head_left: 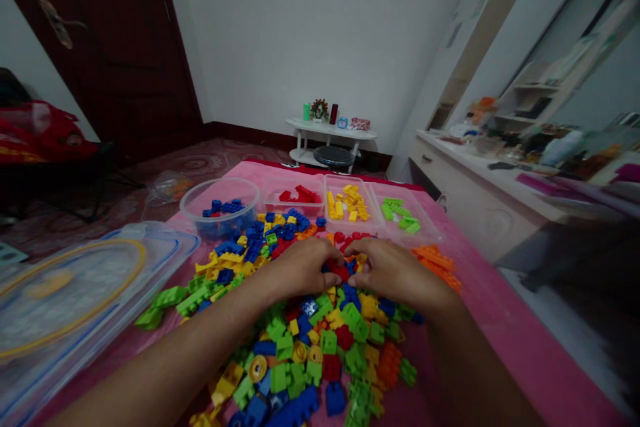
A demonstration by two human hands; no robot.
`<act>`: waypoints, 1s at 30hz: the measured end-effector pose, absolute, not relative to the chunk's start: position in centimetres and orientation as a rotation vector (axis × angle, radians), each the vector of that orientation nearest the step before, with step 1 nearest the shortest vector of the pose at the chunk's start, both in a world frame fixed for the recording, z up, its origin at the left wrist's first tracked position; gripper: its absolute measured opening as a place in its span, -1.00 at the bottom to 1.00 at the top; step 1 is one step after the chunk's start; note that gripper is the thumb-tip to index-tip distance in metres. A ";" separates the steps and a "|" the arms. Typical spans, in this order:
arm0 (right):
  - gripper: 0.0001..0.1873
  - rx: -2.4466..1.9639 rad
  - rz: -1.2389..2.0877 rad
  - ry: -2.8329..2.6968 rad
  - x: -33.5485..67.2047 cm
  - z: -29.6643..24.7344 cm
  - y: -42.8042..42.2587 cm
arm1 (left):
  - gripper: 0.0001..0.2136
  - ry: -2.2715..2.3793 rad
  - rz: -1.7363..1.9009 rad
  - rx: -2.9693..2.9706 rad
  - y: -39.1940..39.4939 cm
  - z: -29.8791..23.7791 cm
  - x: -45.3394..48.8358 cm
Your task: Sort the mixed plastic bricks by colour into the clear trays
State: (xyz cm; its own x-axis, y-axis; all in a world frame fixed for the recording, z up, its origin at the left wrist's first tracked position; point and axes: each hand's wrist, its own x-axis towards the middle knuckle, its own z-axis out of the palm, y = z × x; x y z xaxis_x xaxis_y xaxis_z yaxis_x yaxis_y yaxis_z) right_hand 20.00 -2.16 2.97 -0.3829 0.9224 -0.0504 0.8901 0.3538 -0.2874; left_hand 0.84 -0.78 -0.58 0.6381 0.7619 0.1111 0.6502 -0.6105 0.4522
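Over the loose brick pile [320, 347] on the pink table [500, 320], left hand [300, 268] and right hand [395, 273] meet palms down, fingertips pinching one red brick [341, 272] between them. One round bowl [186, 207], three clear trays [280, 208] behind. Brick mostly hidden by fingers; forearms cut off.

Both hands, left hand [300, 267] and right hand [395, 273], pinch a red brick [340, 271] above the mixed brick pile [320, 347] on a pink desk [500, 320]

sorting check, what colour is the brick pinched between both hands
Red: the brick, clearest in the head view.
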 end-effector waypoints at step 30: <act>-0.87 -1.741 0.012 -2.510 15.3 1.5 -2.9 | -0.88 1.238 0.522 2.079 3.9 -0.5 -4.7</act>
